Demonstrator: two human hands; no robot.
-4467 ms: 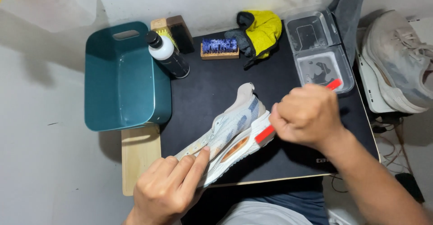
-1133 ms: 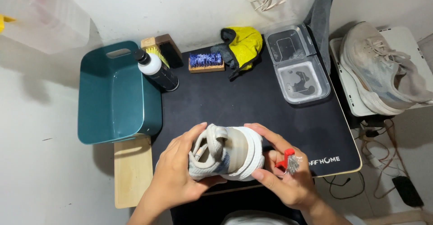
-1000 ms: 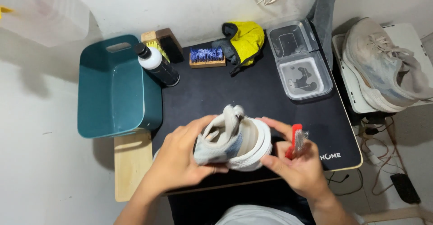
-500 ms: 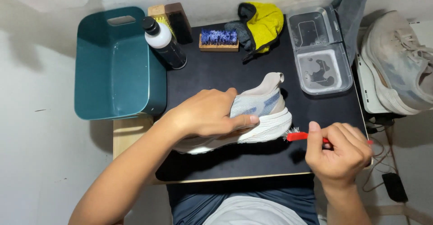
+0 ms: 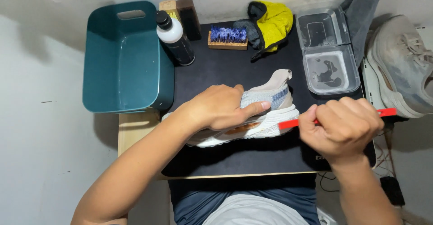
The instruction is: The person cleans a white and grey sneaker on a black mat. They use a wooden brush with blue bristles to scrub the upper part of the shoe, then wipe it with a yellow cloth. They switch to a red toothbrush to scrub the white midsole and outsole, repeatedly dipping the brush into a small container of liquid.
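While the left hand (image 5: pixel 216 112) presses down over a pale sneaker (image 5: pixel 266 112) lying on its side on the black mat (image 5: pixel 234 67), its grip is wrapped over the upper, fingers spread toward the heel. The sneaker sits near the middle of the mat, its heel tab pointing away from the person and its white sole turned toward the right hand (image 5: pixel 343 128). That hand's grip is clenched around a thin red-handled tool (image 5: pixel 291 124), one end of which meets the sole's edge just beside the heel; the working tip is too small to make out.

By the look of it the sneaker is light, with a soft knit upper that gives under pressure and a thick foam sole that is firmer but springy. It would likely be steadiest held across the midfoot or by the stiffer heel counter, since the knit alone would crumple.

Beyond the sneaker, at the mat's far edge, lie a blue-bristled wooden brush (image 5: pixel 228 38) and a yellow and grey cloth (image 5: pixel 270 24). Left of the mat stands a teal tub (image 5: pixel 124 58), with a white and black bottle (image 5: pixel 175 38) between them. Right of the sneaker is an open clear plastic box (image 5: pixel 329 49) holding some liquid, and past it a second worn sneaker (image 5: pixel 401 67).
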